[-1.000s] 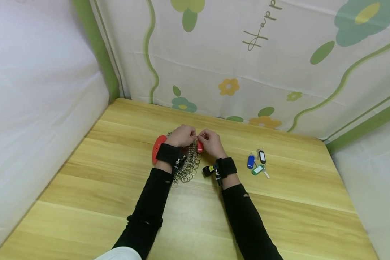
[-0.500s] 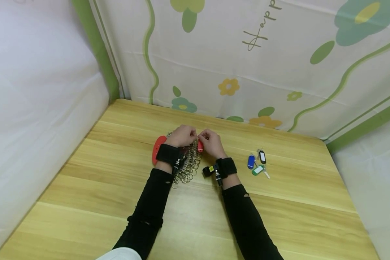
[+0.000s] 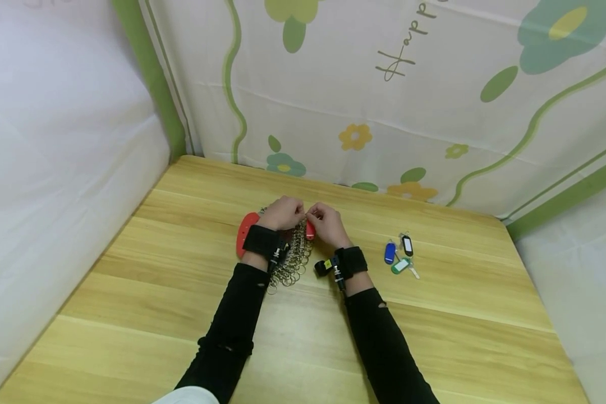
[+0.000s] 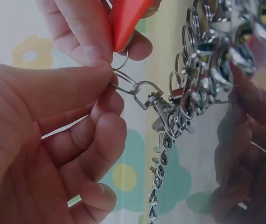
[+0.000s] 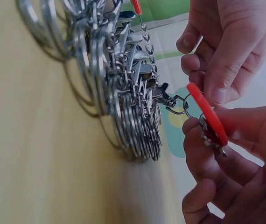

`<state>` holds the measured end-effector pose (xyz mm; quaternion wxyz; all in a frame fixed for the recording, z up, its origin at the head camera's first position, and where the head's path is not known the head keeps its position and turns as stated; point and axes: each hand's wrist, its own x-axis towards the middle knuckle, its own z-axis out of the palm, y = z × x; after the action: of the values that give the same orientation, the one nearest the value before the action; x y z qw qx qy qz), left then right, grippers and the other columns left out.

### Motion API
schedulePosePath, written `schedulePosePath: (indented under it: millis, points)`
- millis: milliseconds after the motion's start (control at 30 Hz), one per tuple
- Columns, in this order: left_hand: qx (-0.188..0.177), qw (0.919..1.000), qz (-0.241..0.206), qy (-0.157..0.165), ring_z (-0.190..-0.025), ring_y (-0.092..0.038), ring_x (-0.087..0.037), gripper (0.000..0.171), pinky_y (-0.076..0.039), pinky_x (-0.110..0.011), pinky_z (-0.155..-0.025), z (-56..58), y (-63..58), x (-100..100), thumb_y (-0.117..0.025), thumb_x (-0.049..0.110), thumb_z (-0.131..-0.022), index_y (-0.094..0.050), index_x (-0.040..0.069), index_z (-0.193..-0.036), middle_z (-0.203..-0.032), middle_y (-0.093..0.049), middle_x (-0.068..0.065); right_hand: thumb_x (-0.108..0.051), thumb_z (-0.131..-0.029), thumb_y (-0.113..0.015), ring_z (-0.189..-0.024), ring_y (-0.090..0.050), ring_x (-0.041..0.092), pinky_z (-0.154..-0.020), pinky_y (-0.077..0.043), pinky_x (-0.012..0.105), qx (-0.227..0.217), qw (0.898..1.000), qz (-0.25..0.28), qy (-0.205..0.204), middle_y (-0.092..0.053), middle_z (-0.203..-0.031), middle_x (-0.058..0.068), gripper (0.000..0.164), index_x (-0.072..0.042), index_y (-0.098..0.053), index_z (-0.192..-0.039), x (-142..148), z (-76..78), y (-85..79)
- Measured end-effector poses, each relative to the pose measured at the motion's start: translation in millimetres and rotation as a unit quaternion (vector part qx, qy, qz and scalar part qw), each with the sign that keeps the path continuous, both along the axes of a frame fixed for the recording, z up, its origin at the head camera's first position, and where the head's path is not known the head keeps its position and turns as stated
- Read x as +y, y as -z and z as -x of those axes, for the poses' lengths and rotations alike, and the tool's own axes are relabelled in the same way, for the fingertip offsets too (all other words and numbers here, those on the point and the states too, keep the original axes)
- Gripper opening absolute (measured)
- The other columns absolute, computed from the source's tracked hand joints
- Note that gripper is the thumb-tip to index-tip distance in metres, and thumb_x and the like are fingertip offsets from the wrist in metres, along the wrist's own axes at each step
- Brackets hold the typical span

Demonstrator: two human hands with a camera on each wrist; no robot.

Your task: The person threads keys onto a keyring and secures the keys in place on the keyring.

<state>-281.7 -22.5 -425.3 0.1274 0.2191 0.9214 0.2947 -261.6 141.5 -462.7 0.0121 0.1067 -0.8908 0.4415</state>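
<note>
Above the far middle of the counter, the left hand pinches a split ring linked to a metal clasp bundle; just right, the right hand pinches a red key tag, apparently by one end.

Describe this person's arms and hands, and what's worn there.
The left hand and right hand are ungloved. Long black sleeves with small slits cover the forearms. Each wrist has a black strap carrying a small dark device; the right device bears a yellow patch. White cloth shows higher on the left arm.
</note>
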Motion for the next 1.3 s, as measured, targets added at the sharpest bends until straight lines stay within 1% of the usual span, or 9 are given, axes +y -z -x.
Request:
schedulePosePath:
  millis: [100,167,367,500,733,900,1067,1167,1300]
  points:
    - [-0.011,0.9999,-0.008,-0.005,-0.058,-0.063,-0.021,0.022,-0.048,-0.032,-0.066,-0.3,0.3,-0.4,-0.053,0.022,-0.098,-0.065,0.005,-0.093,-0.078,-0.062,-0.006,-0.019,-0.097,-0.056,-0.059,-0.049,0.018,-0.054,-0.038,0.029,-0.006,1.000,0.005,0.003,-0.063,-0.077,0.003,0.010,-0.012,-0.063,-0.093,0.2,-0.4,0.1]
    - [-0.013,0.9998,-0.015,-0.005,-0.059,-0.063,-0.022,0.020,-0.048,-0.032,-0.065,0.1,0.9,-0.9,-0.055,0.022,-0.097,-0.066,0.006,-0.094,-0.080,-0.063,-0.006,-0.020,-0.097,-0.056,-0.057,-0.049,0.018,-0.052,-0.038,0.029,-0.012,1.000,0.011,0.010,-0.062,-0.076,0.004,0.011,-0.012,-0.063,-0.093,0.1,-0.3,0.3]
    - [-0.005,0.9997,-0.022,0.010,-0.062,-0.054,-0.019,0.018,-0.043,-0.031,-0.064,1.1,2.8,-3.1,-0.057,0.021,-0.097,-0.067,0.008,-0.093,-0.078,-0.061,-0.005,-0.019,-0.097,-0.055,-0.057,-0.049,0.018,-0.052,-0.038,0.028,-0.024,0.999,0.024,0.024,-0.060,-0.076,0.005,0.012,-0.010,-0.061,-0.094,-0.7,-0.4,0.7]
    - [0.004,0.9997,-0.017,0.016,-0.061,-0.053,-0.019,0.018,-0.043,-0.031,-0.063,0.8,2.9,-3.3,-0.055,0.021,-0.097,-0.066,0.007,-0.091,-0.074,-0.059,-0.004,-0.019,-0.097,-0.056,-0.059,-0.050,0.019,-0.053,-0.039,0.029,-0.018,0.999,0.022,0.022,-0.061,-0.077,0.005,0.011,-0.010,-0.062,-0.093,-0.8,-0.8,1.1]
    - [-0.002,1.0000,-0.004,-0.005,-0.062,-0.057,-0.019,0.019,-0.045,-0.033,-0.065,-0.4,2.0,-2.6,-0.055,0.020,-0.097,-0.066,0.006,-0.091,-0.076,-0.059,-0.004,-0.020,-0.097,-0.057,-0.062,-0.051,0.018,-0.055,-0.040,0.029,-0.013,1.000,0.014,0.001,-0.064,-0.082,0.002,0.010,-0.012,-0.063,-0.095,-1.2,-0.7,1.5]
    - [0.002,0.9998,-0.010,-0.018,-0.062,-0.058,-0.018,0.017,-0.046,-0.032,-0.064,0.5,2.5,-1.5,-0.058,0.022,-0.096,-0.067,0.008,-0.091,-0.078,-0.061,-0.003,-0.020,-0.097,-0.056,-0.061,-0.051,0.019,-0.055,-0.039,0.030,-0.013,1.000,0.018,0.009,-0.063,-0.080,0.003,0.010,-0.012,-0.062,-0.094,-1.4,-1.4,0.7]
    - [0.001,0.9997,-0.020,-0.014,-0.062,-0.058,-0.018,0.017,-0.046,-0.031,-0.062,1.8,3.0,-1.1,-0.059,0.021,-0.095,-0.068,0.007,-0.091,-0.078,-0.062,-0.003,-0.020,-0.097,-0.056,-0.061,-0.051,0.019,-0.055,-0.039,0.030,-0.012,1.000,0.023,0.016,-0.062,-0.079,0.004,0.010,-0.012,-0.060,-0.094,-1.5,-1.3,0.6]
    - [0.000,0.9998,-0.019,-0.007,-0.062,-0.057,-0.018,0.017,-0.046,-0.031,-0.063,2.4,2.7,-1.3,-0.058,0.020,-0.095,-0.068,0.006,-0.092,-0.078,-0.062,-0.003,-0.020,-0.097,-0.056,-0.061,-0.051,0.020,-0.054,-0.039,0.030,-0.014,0.999,0.024,0.019,-0.061,-0.078,0.004,0.010,-0.012,-0.060,-0.093,-1.8,-1.3,0.7]
    - [-0.006,0.9998,-0.016,-0.007,-0.061,-0.059,-0.018,0.018,-0.047,-0.032,-0.065,1.5,1.2,-2.0,-0.056,0.019,-0.096,-0.067,0.006,-0.093,-0.077,-0.061,-0.004,-0.020,-0.097,-0.056,-0.061,-0.051,0.019,-0.054,-0.039,0.030,-0.014,1.000,0.019,0.016,-0.062,-0.078,0.004,0.010,-0.012,-0.061,-0.094,-2.5,-0.9,0.4]
